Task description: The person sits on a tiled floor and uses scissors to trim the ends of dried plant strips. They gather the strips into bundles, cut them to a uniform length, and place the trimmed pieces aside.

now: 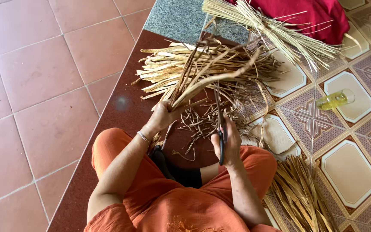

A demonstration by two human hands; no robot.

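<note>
Dried strips [202, 71], a fanned bundle, are gripped at the base by the left hand [162, 117], fingers closed around them, above the person's lap. Right hand [229, 144] holds dark scissors [220, 129], fingers wrapped on the handles, blades pointing up into the strips. Beyond: cut scraps [200, 122] on the dark ledge, a pale straw sheaf [275, 34], a red cloth [314, 17]; a yellow bottle [335, 99] lies on patterned floor tiles.

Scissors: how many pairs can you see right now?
1. The scissors are in the right hand, blades pointing up into the dried strips. More could be hidden under the piles.
</note>
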